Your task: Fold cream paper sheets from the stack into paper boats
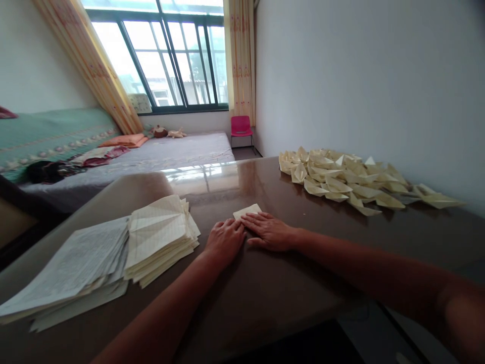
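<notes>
A small folded piece of cream paper (247, 210) lies on the dark glossy table (265, 293). My right hand (270, 231) lies flat on its near part, fingers stretched out toward the left. My left hand (225, 239) rests beside it with the fingers curled down on the paper's near left edge. Only the far corner of the paper shows past my fingers.
Two stacks of cream sheets (159, 237) and printed sheets (71, 270) lie at the left. A heap of folded paper boats (348, 179) sits at the far right by the white wall. Beyond the table stand a bed (151, 156), a pink chair (241, 126) and a window.
</notes>
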### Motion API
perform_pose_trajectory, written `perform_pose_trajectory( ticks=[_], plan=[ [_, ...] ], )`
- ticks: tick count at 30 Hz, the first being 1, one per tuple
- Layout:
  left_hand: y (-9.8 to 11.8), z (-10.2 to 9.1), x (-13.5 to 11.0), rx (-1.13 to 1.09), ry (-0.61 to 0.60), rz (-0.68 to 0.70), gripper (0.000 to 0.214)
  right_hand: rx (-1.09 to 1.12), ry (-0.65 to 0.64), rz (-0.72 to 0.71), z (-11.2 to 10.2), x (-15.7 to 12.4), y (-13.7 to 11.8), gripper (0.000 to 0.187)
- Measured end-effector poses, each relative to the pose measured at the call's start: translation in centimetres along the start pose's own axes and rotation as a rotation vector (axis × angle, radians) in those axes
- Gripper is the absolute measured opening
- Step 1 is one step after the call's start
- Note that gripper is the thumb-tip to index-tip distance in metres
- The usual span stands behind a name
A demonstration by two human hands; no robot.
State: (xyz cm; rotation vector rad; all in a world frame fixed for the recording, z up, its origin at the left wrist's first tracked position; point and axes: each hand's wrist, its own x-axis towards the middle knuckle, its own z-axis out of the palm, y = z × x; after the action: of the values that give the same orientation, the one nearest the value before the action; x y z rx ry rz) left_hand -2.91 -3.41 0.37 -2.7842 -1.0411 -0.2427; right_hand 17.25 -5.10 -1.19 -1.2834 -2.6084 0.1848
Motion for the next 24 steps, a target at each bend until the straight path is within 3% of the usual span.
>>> perform_pose_trajectory(
  ticks=[3, 8, 13, 18, 20, 24],
  plan=[
    [0.0, 0.0, 0.0, 0.0, -0.002, -0.005, 0.023, -0.003, -0.064, 0.067, 0.5, -1.3, 0.5, 0.072],
    [-0.6, -0.1, -0.1, -0.102, -0.005, -0.051, 0.027, -0.086, -0.081, 0.167, -1.0, -2.5, 2.2, 0.062],
    [-1.9, -0.2, -0.3, -0.191, 0.043, -0.145, 0.033, -0.102, 0.016, 0.237, -2.2, -0.4, 2.7, 0.047],
    [-2.3, 0.5, -0.2, -0.259, 0.08, -0.159, 0.023, 0.159, 0.099, 0.415, -1.5, 2.2, 5.0, 0.099],
    [-2.4, 1.0, 0.0, -0.3, 0.1, -0.153, 0.024, 0.324, 0.151, 0.352, -0.8, 2.4, 5.8, 0.098],
    [-2.5, 1.6, 0.5, -0.441, 0.224, -0.146, 0.02, 0.681, 0.31, 0.202, -0.8, 2.0, 5.4, 0.071]
  ],
)
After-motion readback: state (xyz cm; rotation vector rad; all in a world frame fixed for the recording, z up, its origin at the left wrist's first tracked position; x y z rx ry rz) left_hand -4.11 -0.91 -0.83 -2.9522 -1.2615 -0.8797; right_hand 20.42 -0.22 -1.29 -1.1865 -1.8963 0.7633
